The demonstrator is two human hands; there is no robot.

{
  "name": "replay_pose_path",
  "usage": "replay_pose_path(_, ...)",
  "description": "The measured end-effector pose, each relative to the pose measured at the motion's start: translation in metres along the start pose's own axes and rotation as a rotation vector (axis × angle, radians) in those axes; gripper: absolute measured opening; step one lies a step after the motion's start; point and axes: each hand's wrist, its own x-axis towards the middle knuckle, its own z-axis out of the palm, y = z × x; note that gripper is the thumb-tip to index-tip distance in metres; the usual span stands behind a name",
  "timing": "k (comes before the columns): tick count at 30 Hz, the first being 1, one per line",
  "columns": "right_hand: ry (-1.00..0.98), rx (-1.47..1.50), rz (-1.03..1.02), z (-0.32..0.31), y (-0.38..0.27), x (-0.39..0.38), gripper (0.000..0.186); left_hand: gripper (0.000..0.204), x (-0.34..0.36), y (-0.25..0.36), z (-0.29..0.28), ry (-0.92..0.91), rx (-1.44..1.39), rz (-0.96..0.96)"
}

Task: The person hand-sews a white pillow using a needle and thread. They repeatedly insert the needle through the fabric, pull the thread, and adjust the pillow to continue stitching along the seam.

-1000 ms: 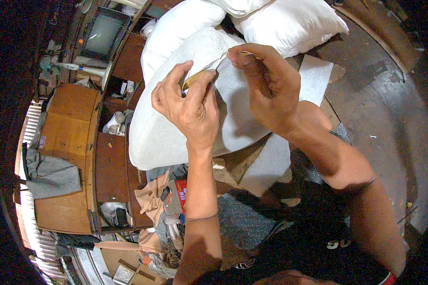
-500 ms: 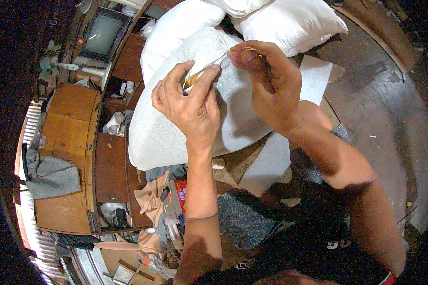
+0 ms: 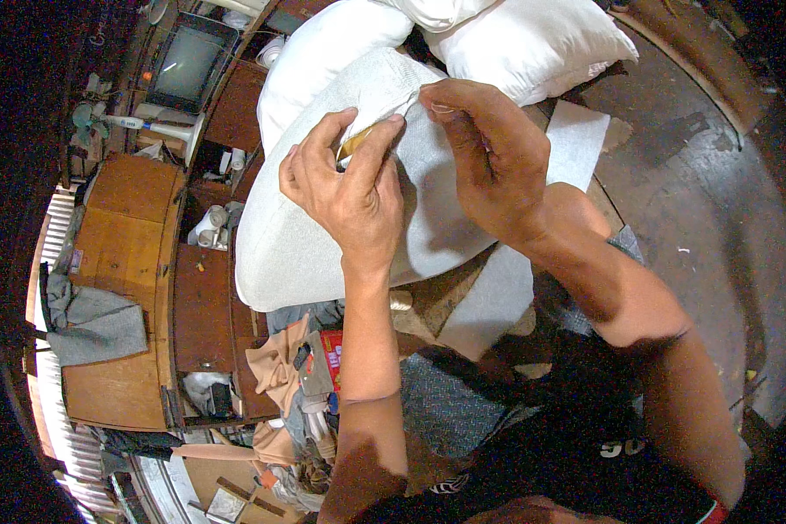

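Cushion (image 3: pixel 288 240) at centre stage, big and pale grey, lying just ahead of the person and under both hands! Up near its top end there's a gap in the cloth, a flash of yellow (image 3: pixel 356 142) showing through it. Left hand (image 3: pixel 348 192) is right on it: thumb and forefinger stand apart on either side of that gap, gripping the cloth, the other fingers curled alongside. Over to the right hand (image 3: pixel 505 170), at the upper edge: thumb and forefinger squeezed together, a thin pale strand (image 3: pixel 444 109) caught there, fingertips just beside the cloth. Are they pinching the cloth too? Cannot tell from here.

Behind, a white pillow (image 3: pixel 336 52) bulges past the cushion's upper left, and a second pillow (image 3: pixel 533 52) sits up to the right. A white sheet (image 3: pixel 578 140) lies beyond the right wrist, on the floor side, and the person's bare knee (image 3: pixel 581 211) peeks out below it. Out left, a wooden cabinet (image 3: pixel 118 227) with grey cloth (image 3: pixel 105 323) draped over it, and a dark screen (image 3: pixel 192 63) higher up. Down by the left forearm, a red packet (image 3: pixel 332 349) pokes out, partly hidden, among a jumble of fabric (image 3: pixel 275 362).
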Motion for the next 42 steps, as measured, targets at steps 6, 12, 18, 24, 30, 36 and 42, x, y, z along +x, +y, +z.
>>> replay_pose_path(6, 0.002, -0.013, -0.009, 0.001, -0.001, 0.0, 0.014, 0.029, 0.0, 0.0, -0.002, -0.008, 0.011, -0.003)
replay_pose_path(12, -0.075, -0.053, 0.105, -0.003, 0.004, -0.005, 0.018, 0.03, 0.0, 0.001, -0.002, -0.001, 0.004, -0.01)
replay_pose_path(18, -0.077, 0.163, 0.24, -0.004, 0.007, -0.005, 0.024, 0.03, 0.0, 0.002, -0.001, 0.013, -0.006, -0.009)
replay_pose_path(24, -0.099, 0.139, 0.223, -0.005, 0.008, -0.004, 0.027, 0.031, 0.001, 0.001, -0.002, 0.012, -0.009, 0.002)
replay_pose_path(30, -0.161, -0.078, 0.026, -0.01, 0.001, -0.001, 0.026, 0.03, 0.0, 0.0, -0.002, 0.011, -0.002, 0.005)
replay_pose_path(36, -0.116, 0.034, 0.144, -0.006, 0.0, -0.003, 0.018, 0.028, 0.0, 0.0, -0.003, 0.006, 0.002, 0.0)
replay_pose_path(42, -0.03, 0.272, 0.364, -0.002, 0.001, 0.0, 0.018, 0.029, -0.001, 0.0, -0.001, 0.022, 0.021, 0.013)
